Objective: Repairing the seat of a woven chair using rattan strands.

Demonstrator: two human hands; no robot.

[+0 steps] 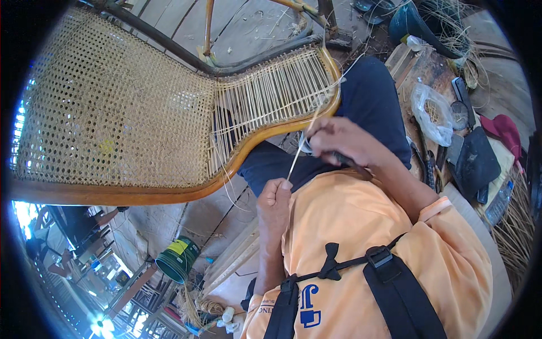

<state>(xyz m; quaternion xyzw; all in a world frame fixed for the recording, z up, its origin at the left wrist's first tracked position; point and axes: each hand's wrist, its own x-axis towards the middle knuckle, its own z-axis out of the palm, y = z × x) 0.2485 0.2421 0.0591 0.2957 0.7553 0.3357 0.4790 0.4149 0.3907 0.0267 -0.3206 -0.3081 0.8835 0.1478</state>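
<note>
My left hand (pixel 274 199), closed in a pinch, holds a pale cane strand (pixel 295 158) in front of my belly. Taut, the strand slants up and right toward the frame's curved end. My right hand (pixel 345 141) is curled beside the strand's upper part and smeared by motion; a dark bit shows under its palm, too unclear to name. Ahead and to the left lies a chair frame (pixel 226 169) of varnished, curved wood. Its large panel has finished cane webbing (pixel 124 101) with small holes. On the smaller section, loose parallel strands (pixel 276 85) cross the opening, with a few crosswise.
A green bucket (pixel 178 260) stands on the plank floor at the lower left. To the right are a clear plastic bag (pixel 432 113), a dark red cap (pixel 501 135) and a bundle of cane (pixel 516 220). A dark tub (pixel 420 28) holds tangled strands. Another person's arm (pixel 107 217) shows far left.
</note>
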